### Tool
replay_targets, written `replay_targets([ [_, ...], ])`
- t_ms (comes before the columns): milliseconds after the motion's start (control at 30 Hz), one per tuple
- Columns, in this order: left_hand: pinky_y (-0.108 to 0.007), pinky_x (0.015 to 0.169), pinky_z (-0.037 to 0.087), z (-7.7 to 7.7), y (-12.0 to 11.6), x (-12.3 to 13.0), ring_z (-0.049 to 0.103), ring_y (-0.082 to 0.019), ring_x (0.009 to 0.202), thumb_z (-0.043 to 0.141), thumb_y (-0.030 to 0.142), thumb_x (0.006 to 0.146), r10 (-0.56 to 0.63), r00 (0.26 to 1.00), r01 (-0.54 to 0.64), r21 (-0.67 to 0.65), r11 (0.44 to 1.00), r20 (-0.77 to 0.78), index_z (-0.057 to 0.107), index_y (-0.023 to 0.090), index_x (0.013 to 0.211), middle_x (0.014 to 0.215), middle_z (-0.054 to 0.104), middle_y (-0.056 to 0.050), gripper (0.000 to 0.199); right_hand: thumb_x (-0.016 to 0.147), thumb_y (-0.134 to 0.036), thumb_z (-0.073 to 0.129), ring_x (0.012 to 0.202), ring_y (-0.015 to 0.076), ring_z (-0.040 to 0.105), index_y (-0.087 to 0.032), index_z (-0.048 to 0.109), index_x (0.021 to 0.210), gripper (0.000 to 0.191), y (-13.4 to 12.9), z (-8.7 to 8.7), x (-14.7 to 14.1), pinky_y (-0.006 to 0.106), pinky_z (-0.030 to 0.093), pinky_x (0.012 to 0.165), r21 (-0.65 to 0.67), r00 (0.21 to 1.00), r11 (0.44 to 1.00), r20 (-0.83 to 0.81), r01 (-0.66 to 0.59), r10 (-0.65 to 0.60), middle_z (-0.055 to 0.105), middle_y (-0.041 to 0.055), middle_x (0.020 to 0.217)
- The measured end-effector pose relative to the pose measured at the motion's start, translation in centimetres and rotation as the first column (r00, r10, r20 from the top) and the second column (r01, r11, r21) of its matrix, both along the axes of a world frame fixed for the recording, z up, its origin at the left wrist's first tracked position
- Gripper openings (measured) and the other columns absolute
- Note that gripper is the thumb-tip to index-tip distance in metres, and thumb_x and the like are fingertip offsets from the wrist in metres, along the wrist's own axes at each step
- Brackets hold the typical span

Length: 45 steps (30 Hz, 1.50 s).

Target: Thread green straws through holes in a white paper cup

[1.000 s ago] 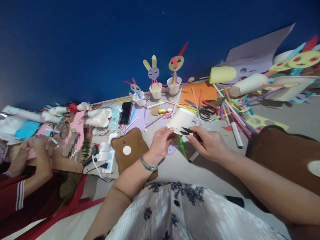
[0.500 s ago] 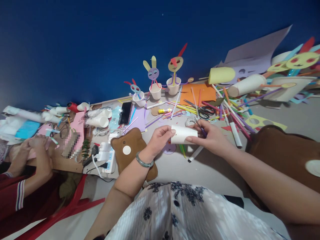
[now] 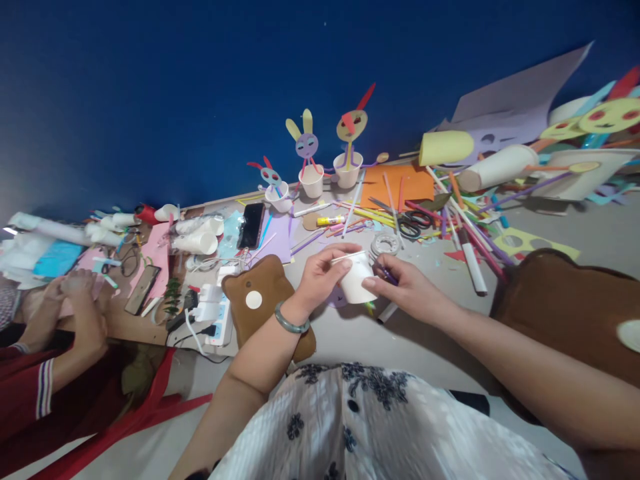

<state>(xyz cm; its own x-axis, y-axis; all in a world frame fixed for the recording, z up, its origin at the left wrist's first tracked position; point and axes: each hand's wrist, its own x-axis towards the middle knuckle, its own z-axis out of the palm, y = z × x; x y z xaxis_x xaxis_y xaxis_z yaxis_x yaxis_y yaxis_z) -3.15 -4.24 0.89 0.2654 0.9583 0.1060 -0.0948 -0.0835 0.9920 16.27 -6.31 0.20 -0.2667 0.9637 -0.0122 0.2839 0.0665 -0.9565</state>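
Note:
A white paper cup is held between my two hands over the table, tilted, with its rim toward the upper left. My left hand is closed on the cup's rim side, with the thumb on its wall. My right hand has its thumb against the cup's right side, and a thin purple item lies in its curled fingers. Behind the hands sits a roll of clear tape. Part of a purple paper piece shows beneath the cup.
Three paper figures in cups stand by the wall. Scissors, coloured sticks, a marker and orange paper lie behind. Brown cushions flank the hands; a power strip is at left. Another person's hands rest far left.
The cup has turned from lying sideways to a more upright tilt, its rim now up at the left. My right hand has shifted slightly left and down, uncovering the tape roll.

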Motion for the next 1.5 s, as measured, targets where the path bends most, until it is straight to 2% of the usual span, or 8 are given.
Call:
replay_targets([
  [100, -0.026, 0.069, 0.047, -0.3, 0.1, -0.2, 0.057, -0.013, 0.072, 0.075, 0.064, 0.077, -0.039, 0.999, 0.043, -0.147, 0.988, 0.032, 0.065, 0.017, 0.074, 0.09, 0.071, -0.005, 0.048, 0.085, -0.063, 0.06, 0.055, 0.0141, 0.043, -0.024, 0.046, 0.073, 0.043, -0.1, 0.3, 0.4, 0.028, 0.034, 0.051, 0.097, 0.99, 0.995, 0.14, -0.002, -0.012, 0.048, -0.004, 0.06],
  [200, -0.023, 0.058, 0.041, -0.2, 0.1, -0.2, 0.047, -0.009, 0.059, 0.075, 0.067, 0.075, -0.028, 0.999, 0.031, -0.184, 0.982, 0.019, 0.063, 0.017, 0.077, 0.068, 0.06, 0.001, 0.051, 0.09, -0.058, 0.055, 0.05, 0.0147, 0.045, -0.024, 0.048, 0.078, 0.037, -0.2, 0.8, 1.0, 0.028, 0.033, 0.05, 0.203, 0.966, 0.979, 0.251, 0.015, -0.067, 0.051, -0.0037, 0.056],
  [367, -0.023, 0.06, 0.042, 0.2, 0.0, 0.3, 0.048, -0.009, 0.062, 0.075, 0.066, 0.075, 0.065, 0.997, -0.068, -0.091, 0.994, -0.035, 0.062, 0.017, 0.075, 0.068, 0.058, 0.002, 0.051, 0.095, -0.051, 0.05, 0.052, 0.0181, 0.056, -0.022, 0.056, 0.093, 0.03, -0.3, 1.1, 1.7, 0.029, 0.034, 0.052, 0.374, 0.886, 0.925, 0.447, -0.061, -0.122, 0.063, 0.0012, 0.063],
  [567, -0.024, 0.061, 0.041, -0.2, -0.3, 0.4, 0.049, -0.011, 0.064, 0.072, 0.065, 0.08, 0.117, 0.988, -0.12, -0.024, 0.992, -0.104, 0.063, 0.017, 0.078, 0.069, 0.059, 0.001, 0.048, 0.102, -0.048, 0.039, 0.064, 0.0228, 0.066, -0.017, 0.064, 0.1, 0.039, -0.7, 0.6, 1.8, 0.031, 0.034, 0.055, 0.546, 0.779, 0.828, 0.572, -0.128, -0.257, 0.074, 0.0108, 0.082],
  [700, -0.025, 0.065, 0.041, -0.4, -0.6, 0.3, 0.049, -0.012, 0.066, 0.068, 0.059, 0.085, 0.121, 0.979, -0.114, 0.047, 0.992, -0.166, 0.062, 0.018, 0.077, 0.069, 0.058, 0.001, 0.043, 0.104, -0.046, 0.038, 0.065, 0.0217, 0.066, -0.017, 0.066, 0.104, 0.041, -0.9, 0.6, 1.8, 0.031, 0.031, 0.055, 0.572, 0.73, 0.803, 0.621, -0.17, -0.287, 0.075, 0.0118, 0.088],
  [1033, -0.025, 0.066, 0.041, -0.6, -0.8, 0.5, 0.049, -0.011, 0.064, 0.066, 0.059, 0.087, 0.146, 0.968, -0.131, 0.088, 0.988, -0.203, 0.062, 0.017, 0.076, 0.067, 0.058, 0.002, 0.044, 0.104, -0.042, 0.043, 0.051, 0.0157, 0.056, -0.017, 0.066, 0.088, 0.038, -1.2, 1.0, 1.9, 0.03, 0.022, 0.051, 0.653, 0.64, 0.712, 0.667, -0.257, -0.381, 0.069, 0.0062, 0.071],
  [1233, -0.025, 0.066, 0.042, -0.5, -0.9, 0.5, 0.051, -0.011, 0.065, 0.065, 0.055, 0.089, 0.158, 0.962, -0.132, 0.129, 0.983, -0.221, 0.062, 0.017, 0.076, 0.068, 0.058, 0.001, 0.041, 0.105, -0.038, 0.045, 0.049, 0.0157, 0.055, -0.016, 0.064, 0.088, 0.034, -1.2, 1.3, 1.9, 0.029, 0.022, 0.05, 0.702, 0.63, 0.649, 0.653, -0.294, -0.421, 0.068, 0.0044, 0.068],
  [1500, -0.024, 0.065, 0.042, -0.6, -1.2, 0.7, 0.053, -0.011, 0.065, 0.066, 0.055, 0.088, 0.175, 0.959, -0.148, 0.133, 0.98, -0.223, 0.064, 0.016, 0.076, 0.068, 0.061, 0.001, 0.041, 0.105, -0.036, 0.045, 0.047, 0.0151, 0.055, -0.017, 0.06, 0.082, 0.033, -1.5, 1.4, 1.5, 0.029, 0.022, 0.049, 0.725, 0.627, 0.623, 0.638, -0.294, -0.447, 0.066, 0.0025, 0.064],
])
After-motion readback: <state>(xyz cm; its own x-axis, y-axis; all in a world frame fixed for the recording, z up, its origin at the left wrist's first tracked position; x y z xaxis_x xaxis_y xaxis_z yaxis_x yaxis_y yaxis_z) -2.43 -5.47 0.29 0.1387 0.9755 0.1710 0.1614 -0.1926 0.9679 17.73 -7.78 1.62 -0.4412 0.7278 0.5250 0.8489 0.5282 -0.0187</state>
